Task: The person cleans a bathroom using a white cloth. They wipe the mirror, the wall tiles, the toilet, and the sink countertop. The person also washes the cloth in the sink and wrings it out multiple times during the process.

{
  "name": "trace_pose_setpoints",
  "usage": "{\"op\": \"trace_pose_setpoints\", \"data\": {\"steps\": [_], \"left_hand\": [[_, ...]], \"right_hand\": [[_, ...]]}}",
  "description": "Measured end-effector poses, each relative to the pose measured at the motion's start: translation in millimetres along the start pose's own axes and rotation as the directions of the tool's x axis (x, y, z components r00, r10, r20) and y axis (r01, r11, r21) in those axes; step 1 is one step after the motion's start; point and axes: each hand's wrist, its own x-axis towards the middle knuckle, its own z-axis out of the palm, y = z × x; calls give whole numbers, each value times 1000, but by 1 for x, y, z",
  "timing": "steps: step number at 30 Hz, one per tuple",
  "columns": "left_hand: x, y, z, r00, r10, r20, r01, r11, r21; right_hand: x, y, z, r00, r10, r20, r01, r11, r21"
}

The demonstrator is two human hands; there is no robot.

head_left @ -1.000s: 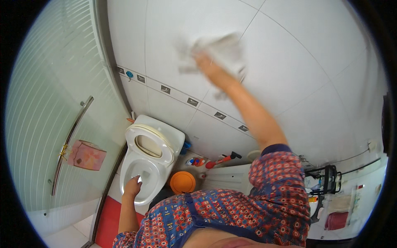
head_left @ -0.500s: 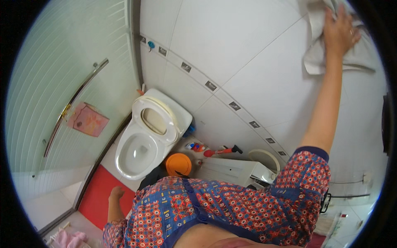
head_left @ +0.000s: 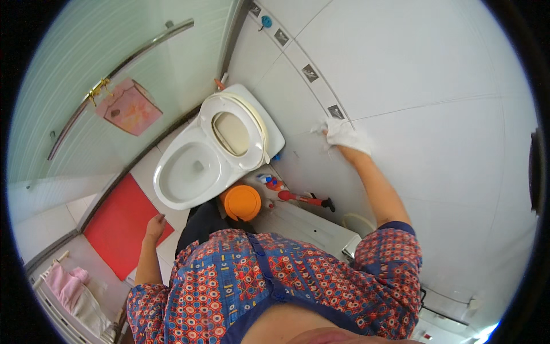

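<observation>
One white cloth [head_left: 348, 136], running ten-to-four o'clock, covers our right hand [head_left: 345, 150], grip unclear; our left hand [head_left: 154, 227] hangs loose, empty, toward eight.

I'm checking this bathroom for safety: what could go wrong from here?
The white cloth in the right hand, at the tiled wall, might slip and drop. The dark-trousered leg is close to the orange container and could knock it. The toilet bowl is uncovered, so something dropped might land inside.
</observation>
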Motion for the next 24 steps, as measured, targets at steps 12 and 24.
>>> {"op": "trace_pose_setpoints", "data": {"steps": [12,24], "left_hand": [[-94,-78,45,951,-301,66,307,945,-117],[-219,-73,96,832,-509,221,555,763,-332]], "right_hand": [[163,29,-5,622,-769,-147,415,483,-771],[247,47,35,805,-563,190,387,254,-886]]}}
